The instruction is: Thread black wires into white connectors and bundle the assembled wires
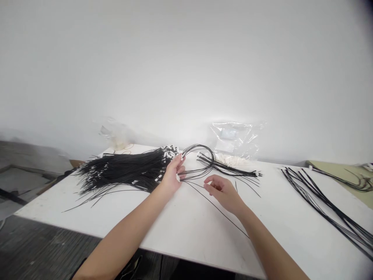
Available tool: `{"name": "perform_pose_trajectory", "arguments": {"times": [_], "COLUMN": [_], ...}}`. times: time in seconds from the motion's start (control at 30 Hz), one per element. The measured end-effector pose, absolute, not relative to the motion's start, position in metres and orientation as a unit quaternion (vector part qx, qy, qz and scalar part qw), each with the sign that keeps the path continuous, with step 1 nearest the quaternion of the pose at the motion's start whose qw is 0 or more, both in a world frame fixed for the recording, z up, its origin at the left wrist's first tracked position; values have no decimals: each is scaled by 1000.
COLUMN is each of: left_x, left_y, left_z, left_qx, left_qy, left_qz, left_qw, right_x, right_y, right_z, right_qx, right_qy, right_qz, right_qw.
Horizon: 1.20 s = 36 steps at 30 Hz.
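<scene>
My left hand [174,173] is closed on a wire harness [214,157], whose black wires curve in a loop out to the right. White connectors show at both ends of the loop, by my fingers. One loose wire runs from the lower connector down toward my right forearm. My right hand [220,190] hovers right of the loop, its fingers curled and thumb near the index finger; whether a thin wire is between them I cannot make out. Left of my left hand lies a big pile of black wires [125,169] with white connectors at its right end.
Behind the loop lies a small bundle of black wires [236,170]. A clear plastic bag [236,140] with small white parts stands against the wall, another clear bag [115,134] at back left. Long black wires [320,206] lie on the white table [186,233] at right.
</scene>
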<state>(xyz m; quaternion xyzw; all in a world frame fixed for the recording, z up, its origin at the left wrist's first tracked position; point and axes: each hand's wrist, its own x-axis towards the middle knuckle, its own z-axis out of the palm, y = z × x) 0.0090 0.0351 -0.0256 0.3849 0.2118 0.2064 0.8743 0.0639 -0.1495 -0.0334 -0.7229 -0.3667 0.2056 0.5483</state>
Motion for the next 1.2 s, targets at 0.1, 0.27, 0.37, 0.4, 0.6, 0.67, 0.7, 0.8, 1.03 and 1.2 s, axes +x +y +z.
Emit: {"name": "perform_pose_trajectory", "arguments": {"times": [0.1, 0.27, 0.37, 0.4, 0.6, 0.67, 0.7, 0.8, 1.03, 1.2], "left_x": [11, 12, 11, 11, 13, 13, 13, 13, 14, 13], "left_y": [38, 38, 36, 34, 30, 29, 29, 26, 19, 17], "left_z": [-31, -35, -34, -33, -35, -36, -37, -40, -46, -47], "left_qx": [367, 372, 375, 376, 384, 393, 401, 443, 522, 541], "left_qy": [196, 200, 204, 206, 211, 212, 210, 195, 127, 104], "left_qz": [228, 229, 229, 229, 219, 219, 220, 228, 233, 205], "left_qw": [880, 877, 875, 874, 872, 868, 864, 845, 811, 809], "right_x": [65, 72, 75, 75, 89, 99, 104, 110, 80, 65], "right_y": [-157, -169, -168, -166, -165, -169, -172, -177, -164, -152], "right_z": [-25, -17, -15, -15, -19, -20, -20, -17, -15, -27], "right_qx": [-640, -492, -447, -432, -398, -377, -362, -344, -558, -686], "right_qy": [-366, -338, -248, -219, -6, 64, 85, 87, -80, -355], "right_qz": [292, 358, 297, 273, 53, 6, -4, -18, -87, -167], "right_qw": [609, 718, 807, 831, 916, 924, 928, 935, 821, 613]}}
